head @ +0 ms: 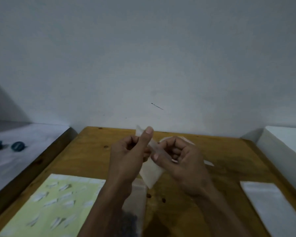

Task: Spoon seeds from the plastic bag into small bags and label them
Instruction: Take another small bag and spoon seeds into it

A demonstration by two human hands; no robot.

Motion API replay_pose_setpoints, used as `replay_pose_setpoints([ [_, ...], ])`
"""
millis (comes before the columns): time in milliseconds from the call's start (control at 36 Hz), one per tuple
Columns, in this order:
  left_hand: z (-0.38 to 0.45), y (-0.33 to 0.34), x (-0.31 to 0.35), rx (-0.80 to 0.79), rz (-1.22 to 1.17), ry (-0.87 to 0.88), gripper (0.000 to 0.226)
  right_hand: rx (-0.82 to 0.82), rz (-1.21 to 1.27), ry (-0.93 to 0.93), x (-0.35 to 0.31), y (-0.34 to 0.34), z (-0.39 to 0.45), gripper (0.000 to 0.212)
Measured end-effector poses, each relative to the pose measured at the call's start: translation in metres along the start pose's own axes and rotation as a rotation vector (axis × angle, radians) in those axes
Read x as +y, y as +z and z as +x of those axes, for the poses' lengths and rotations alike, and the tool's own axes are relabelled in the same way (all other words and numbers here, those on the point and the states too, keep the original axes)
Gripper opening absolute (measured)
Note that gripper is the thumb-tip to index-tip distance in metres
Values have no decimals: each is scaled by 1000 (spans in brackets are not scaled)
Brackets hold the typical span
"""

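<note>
1. While both hands are raised over the middle of the wooden desk (96, 156), the head view shows them holding one small clear bag (150, 173) between them, lifted off the wood and tilted.
2. The left hand (126, 156) has its fingers curled, and its thumb stands straight up, pressing the bag's upper strip against the fingers.
3. The right hand (179, 159) is also curled, pinching the bag's middle between its thumb and fingers; the bag's lower corner hangs free below both hands.
4. Whether the small bag holds any seeds cannot be told, since it is blurred and pale.
5. Below the left forearm lies a larger plastic bag (138, 199) on the desk, with a dark mass of seeds (132, 221) at its near end.
6. To the left of it, a pale yellow-green sheet (46, 209) lies flat at the near left of the desk, dotted with small white labels (65, 187), several of them lifting at the edges.
7. At the near right edge of the desk sits a stack of clear bags (270, 206), well apart from the hands.
8. Behind the right hand, something white shows on the desk, too hidden to name.
9. Past the desk's left edge, round dark blue things (18, 146) lie on a pale surface, blurred.
10. A plain grey wall (143, 57) rises behind the desk.
</note>
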State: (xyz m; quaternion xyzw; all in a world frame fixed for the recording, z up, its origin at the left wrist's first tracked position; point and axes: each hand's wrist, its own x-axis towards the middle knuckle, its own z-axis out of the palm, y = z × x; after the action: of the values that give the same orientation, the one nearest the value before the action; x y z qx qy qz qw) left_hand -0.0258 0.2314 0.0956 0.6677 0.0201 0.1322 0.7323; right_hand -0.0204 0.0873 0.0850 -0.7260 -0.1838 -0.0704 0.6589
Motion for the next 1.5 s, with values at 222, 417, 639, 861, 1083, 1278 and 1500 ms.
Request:
replay_pose_setpoints([
  [222,6,-6,-8,-136,-20,-19,37,-73,270,187,-16,0,6,33],
  [417,6,1,-11,-180,116,70,33,-35,73,162,-7,-13,8,11],
  [639,6,5,-8,-215,347,135,28,132,-516,-142,-2,-12,6,11],
  [861,1,14,1,-170,577,164,22,278,-650,-178,6,1,2,14],
  [1083,-5,13,6,-121,655,110,21,291,-680,-62,1,-15,12,10],
  [1278,5,1,17,-117,577,20,23,-39,-762,-150,-7,-16,7,26],
  [1500,11,-23,13,-357,892,190,109,-117,-618,-16,-14,-23,19,40],
])
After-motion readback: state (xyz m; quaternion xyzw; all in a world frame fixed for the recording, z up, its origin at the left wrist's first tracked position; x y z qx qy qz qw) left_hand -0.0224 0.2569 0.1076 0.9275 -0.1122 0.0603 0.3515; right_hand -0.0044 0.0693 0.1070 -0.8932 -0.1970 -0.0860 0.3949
